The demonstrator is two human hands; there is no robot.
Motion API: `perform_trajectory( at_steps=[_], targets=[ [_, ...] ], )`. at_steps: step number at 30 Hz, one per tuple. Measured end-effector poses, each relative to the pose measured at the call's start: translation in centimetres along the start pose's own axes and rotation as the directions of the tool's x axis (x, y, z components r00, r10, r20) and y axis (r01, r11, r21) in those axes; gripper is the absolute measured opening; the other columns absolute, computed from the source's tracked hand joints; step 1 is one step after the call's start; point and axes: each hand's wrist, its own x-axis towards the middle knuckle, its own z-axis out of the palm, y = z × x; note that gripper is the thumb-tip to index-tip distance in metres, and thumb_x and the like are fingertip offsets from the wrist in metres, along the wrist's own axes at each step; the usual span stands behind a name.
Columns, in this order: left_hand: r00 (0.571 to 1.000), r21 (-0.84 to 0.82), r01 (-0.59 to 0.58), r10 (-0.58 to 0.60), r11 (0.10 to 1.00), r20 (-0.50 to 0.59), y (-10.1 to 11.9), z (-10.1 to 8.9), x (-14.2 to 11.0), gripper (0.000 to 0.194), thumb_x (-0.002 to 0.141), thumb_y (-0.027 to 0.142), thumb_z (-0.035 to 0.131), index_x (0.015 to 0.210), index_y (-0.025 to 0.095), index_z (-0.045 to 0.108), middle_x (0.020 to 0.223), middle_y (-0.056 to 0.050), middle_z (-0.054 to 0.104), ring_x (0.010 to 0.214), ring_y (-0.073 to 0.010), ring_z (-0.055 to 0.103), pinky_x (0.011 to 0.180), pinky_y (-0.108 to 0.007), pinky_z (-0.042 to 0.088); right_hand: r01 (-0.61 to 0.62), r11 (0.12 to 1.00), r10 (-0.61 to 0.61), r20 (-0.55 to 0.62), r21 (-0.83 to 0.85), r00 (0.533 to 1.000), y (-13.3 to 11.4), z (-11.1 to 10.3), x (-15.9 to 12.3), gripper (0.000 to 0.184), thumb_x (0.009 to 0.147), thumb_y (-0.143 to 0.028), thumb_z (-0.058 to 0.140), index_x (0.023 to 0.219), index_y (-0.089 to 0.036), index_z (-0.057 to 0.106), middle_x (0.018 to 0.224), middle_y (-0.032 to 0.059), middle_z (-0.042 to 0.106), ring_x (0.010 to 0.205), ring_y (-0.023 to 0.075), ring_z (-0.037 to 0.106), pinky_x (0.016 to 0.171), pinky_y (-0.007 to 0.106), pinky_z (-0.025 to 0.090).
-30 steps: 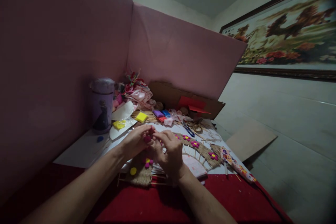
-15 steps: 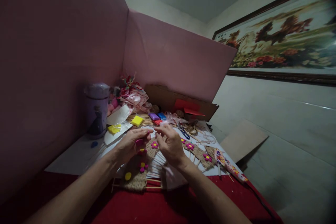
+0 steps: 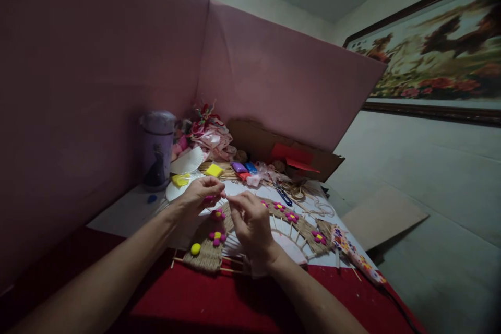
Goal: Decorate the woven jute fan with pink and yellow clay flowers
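My left hand [image 3: 199, 193] is closed, its thumb and fingertips pinched together, with a lump of magenta clay [image 3: 209, 199] tucked under its fingers. My right hand [image 3: 252, 222] is closed too, its fingertips meeting those of the left; whatever lies between them is too small to make out. Beneath both hands lies a fan-shaped piece of woven twine [image 3: 203, 260] on thin wooden sticks. Magenta clay flowers [image 3: 291, 217] with yellow centres sit along its arc. A single yellow clay disc [image 3: 195, 249] rests at its left end.
Beyond the hands lie clay packets in yellow [image 3: 214, 170], purple [image 3: 238, 167] and blue [image 3: 251, 168]. Blue-handled scissors [image 3: 282, 194] are right of them. A purple canister [image 3: 157, 148] stands at left. A flower-patterned tool with a cord [image 3: 356, 255] lies at right.
The view has shifted, so the table things appear further right and higher. Both hands stay pinched close together, fingertips now slightly higher and nearer each other.
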Motion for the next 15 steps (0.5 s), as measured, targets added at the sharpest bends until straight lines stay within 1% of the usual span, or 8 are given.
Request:
perform_trajectory(
  at_steps=[2,5,6,8,10,12,13,15],
  targets=[
    [0.999,0.023,0.000,0.001,1.000,-0.054,0.3,-0.1,0.2,0.020,0.055,0.021,0.078,0.065,0.011,0.063,0.056,-0.003,0.062,0.043,-0.0050,0.044,0.041,-0.017,0.028,0.036,0.999,-0.036,0.041,-0.001,0.998,0.0,0.3,-0.7,0.023,0.080,-0.013,0.048,0.098,-0.019,0.062,0.085,0.0062,0.060,0.078,0.0169,0.055,0.069,0.028,0.044],
    [0.986,0.066,0.020,-0.009,0.998,-0.168,1.2,-0.2,0.4,0.025,0.050,0.016,0.079,0.072,0.010,0.069,0.057,-0.003,0.061,0.047,-0.0067,0.047,0.045,-0.018,0.032,0.104,0.995,-0.103,0.111,0.002,0.988,0.1,0.8,-1.5,0.026,0.078,-0.012,0.049,0.100,-0.018,0.061,0.087,0.0065,0.060,0.083,0.0182,0.055,0.073,0.030,0.044],
    [0.982,0.077,0.020,-0.006,0.997,-0.186,1.6,-0.2,0.4,0.025,0.050,0.016,0.079,0.073,0.010,0.070,0.057,-0.003,0.062,0.048,-0.0068,0.047,0.046,-0.018,0.033,0.127,0.992,-0.126,0.132,-0.004,0.983,0.1,1.0,-1.7,0.026,0.078,-0.013,0.050,0.101,-0.018,0.060,0.087,0.0064,0.060,0.083,0.0185,0.055,0.072,0.030,0.044],
    [0.984,0.108,-0.002,0.021,0.994,-0.175,2.4,-0.2,0.1,0.024,0.054,0.019,0.077,0.075,0.009,0.071,0.063,-0.005,0.064,0.051,-0.0072,0.048,0.048,-0.019,0.034,0.164,0.986,-0.160,0.156,-0.014,0.975,0.1,1.0,-1.8,0.028,0.078,-0.013,0.050,0.103,-0.019,0.060,0.088,0.0066,0.060,0.082,0.0185,0.055,0.070,0.030,0.044],
    [0.987,0.172,-0.043,0.069,0.984,-0.146,3.1,-0.4,-0.6,0.025,0.055,0.019,0.077,0.077,0.009,0.071,0.065,-0.006,0.065,0.052,-0.0077,0.049,0.047,-0.018,0.033,0.176,0.984,-0.172,0.150,-0.017,0.974,0.0,0.8,-1.8,0.029,0.079,-0.012,0.049,0.105,-0.019,0.059,0.090,0.0070,0.061,0.083,0.0183,0.055,0.069,0.029,0.044],
    [0.983,0.238,-0.057,0.096,0.969,-0.156,3.7,-0.7,-1.8,0.030,0.053,0.018,0.078,0.081,0.013,0.071,0.067,-0.004,0.065,0.052,-0.0080,0.048,0.047,-0.019,0.033,0.173,0.985,-0.171,0.127,-0.005,0.977,0.0,0.4,-1.8,0.029,0.080,-0.011,0.048,0.106,-0.019,0.059,0.090,0.0072,0.061,0.084,0.0183,0.056,0.071,0.030,0.045],
    [0.980,0.275,-0.057,0.106,0.960,-0.166,3.9,-0.9,-2.5,0.029,0.052,0.019,0.079,0.079,0.014,0.071,0.066,-0.003,0.064,0.052,-0.0080,0.048,0.046,-0.018,0.033,0.171,0.985,-0.171,0.111,0.001,0.979,0.0,0.2,-1.8,0.029,0.080,-0.011,0.048,0.105,-0.019,0.059,0.090,0.0071,0.061,0.084,0.0183,0.056,0.071,0.030,0.045],
    [0.962,0.365,-0.040,0.134,0.930,-0.237,4.1,-1.5,-4.0,0.020,0.055,0.027,0.077,0.065,0.013,0.069,0.052,0.000,0.056,0.045,-0.0057,0.041,0.041,-0.017,0.026,0.173,0.985,-0.173,0.082,0.008,0.982,0.0,-0.1,-1.8,0.028,0.080,-0.010,0.048,0.105,-0.019,0.059,0.089,0.0070,0.062,0.084,0.0182,0.056,0.071,0.030,0.045]
  ],
)
